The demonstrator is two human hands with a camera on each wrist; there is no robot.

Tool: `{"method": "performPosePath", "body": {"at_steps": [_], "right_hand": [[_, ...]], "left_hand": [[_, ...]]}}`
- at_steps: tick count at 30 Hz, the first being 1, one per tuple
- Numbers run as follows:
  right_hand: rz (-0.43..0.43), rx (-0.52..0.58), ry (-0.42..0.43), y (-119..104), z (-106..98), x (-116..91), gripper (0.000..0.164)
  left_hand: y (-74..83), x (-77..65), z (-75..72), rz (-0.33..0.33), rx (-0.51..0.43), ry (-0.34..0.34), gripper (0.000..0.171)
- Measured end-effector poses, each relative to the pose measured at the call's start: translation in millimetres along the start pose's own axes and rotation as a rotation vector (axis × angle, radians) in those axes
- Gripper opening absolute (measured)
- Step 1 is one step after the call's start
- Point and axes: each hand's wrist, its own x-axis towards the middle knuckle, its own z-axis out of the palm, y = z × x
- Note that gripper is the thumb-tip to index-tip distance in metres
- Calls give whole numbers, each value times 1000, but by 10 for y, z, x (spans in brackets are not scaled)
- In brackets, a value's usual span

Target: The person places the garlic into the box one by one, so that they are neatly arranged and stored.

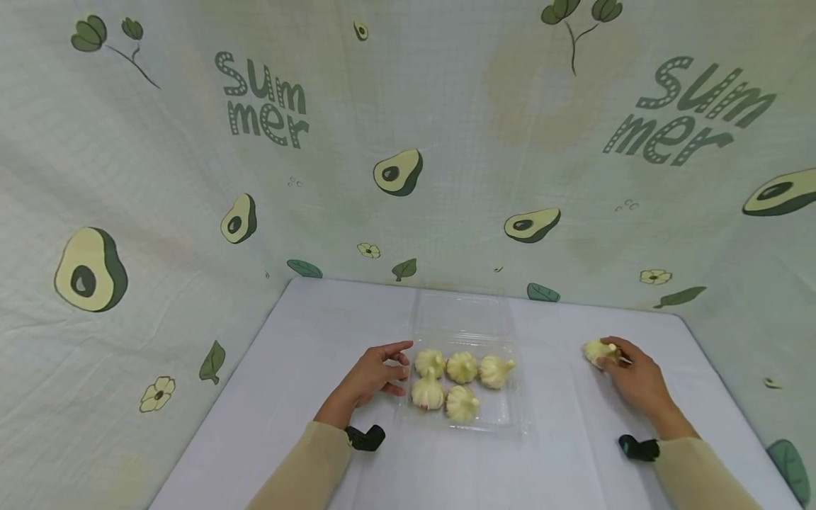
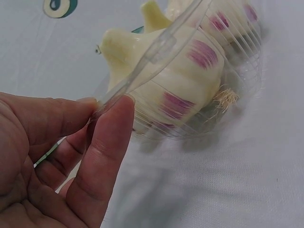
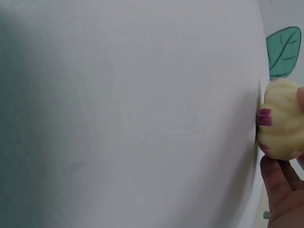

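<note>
A clear plastic box [image 1: 494,418] with its lid [image 1: 462,312] folded back holds several white garlic bulbs [image 1: 462,367]. At the box's left side, my left hand [image 1: 376,373] pinches the rim between thumb and finger; the left wrist view shows the rim [image 2: 142,71] caught there. Just behind that rim sits a garlic bulb [image 2: 166,71] with purple patches and a tuft of roots. Off to the right of the box, my right hand [image 1: 639,375] grips another garlic bulb [image 1: 598,352]. In the right wrist view, this bulb [image 3: 280,123] is close over the white table, partly hidden by fingers.
A white cloth covers the table [image 1: 561,460]. Behind and at both sides hangs a printed curtain [image 1: 459,234] with avocados and leaves. Inside the box, bulbs fill the back row and the front left, with bare plastic at front right.
</note>
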Motion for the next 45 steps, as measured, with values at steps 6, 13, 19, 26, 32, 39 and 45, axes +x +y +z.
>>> {"method": "performPosePath", "body": {"at_steps": [6,13,19,26,32,39,45], "right_hand": [[-27,18,13,-27,0,-20,50],[7,39,-28,-104,10,-34,54],[18,20,-8,-111,58,-58,53],[40,58,4,-109,82,-91,57],[-7,75,40,-144,83,-133,49],[-2,76,48,-205,107,-170,52],[3,78,24,-269,101,-185,55]], "left_hand": [[-4,1,-2,3,1,2,63],[2,-4,10,-4,1,1,63],[4,-10,15,-2,3,2,63],[-9,-6,17,10,4,-1,62],[-4,-9,14,9,-1,0,63],[7,-22,17,4,-4,4,62],[12,-28,22,4,-2,11,62]]}}
